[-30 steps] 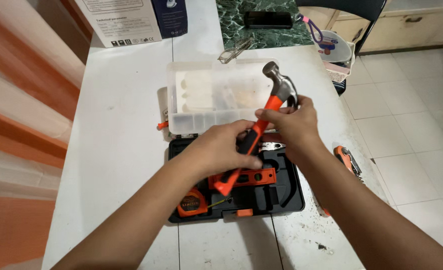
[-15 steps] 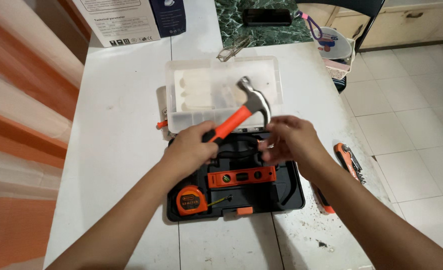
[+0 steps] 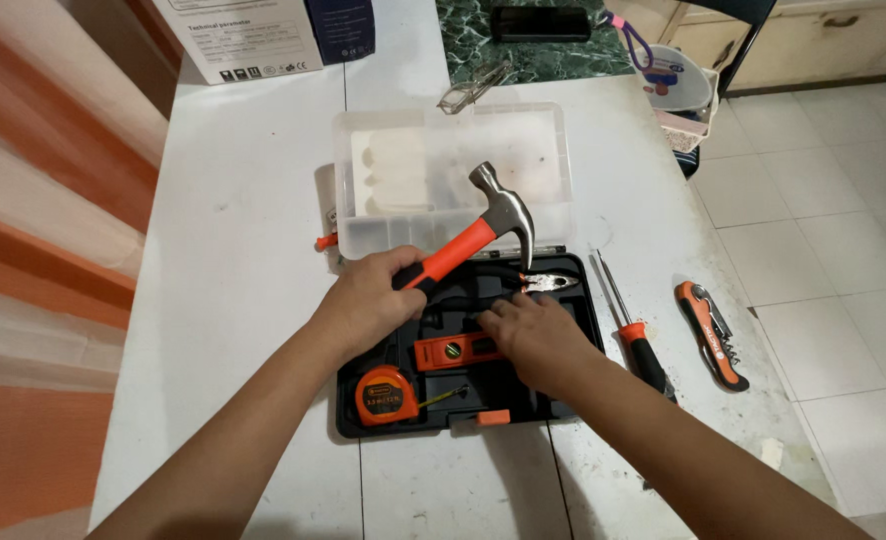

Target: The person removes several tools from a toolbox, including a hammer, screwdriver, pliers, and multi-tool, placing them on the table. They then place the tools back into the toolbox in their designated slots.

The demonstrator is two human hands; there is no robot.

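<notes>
Hammer (image 3: 483,225), with an orange-and-black handle and a steel claw head, sits in the left hand (image 3: 368,300), whose fingers wrap closed around the black grip end. Its long axis runs diagonally, from the grip low on the left up to the head on the right, above the open black tool case (image 3: 563,400). Nearest in that case lies an orange tape measure (image 3: 385,393) with a round label on its face, then an orange spirit level (image 3: 450,351). The right hand (image 3: 528,335) rests palm down on the case with fingers spread flat, holding nothing, just below the pliers (image 3: 543,282). Right of the case on the white table (image 3: 243,250) lie a red-handled screwdriver (image 3: 633,335) and an orange folding multi-tool (image 3: 708,333). Beyond the hammer, the case's clear lid (image 3: 443,170) lies open. Farther back are eyeglasses (image 3: 473,87), and at the far left edge a white-and-blue cardboard box (image 3: 263,30) with a printed label on its side.
</notes>
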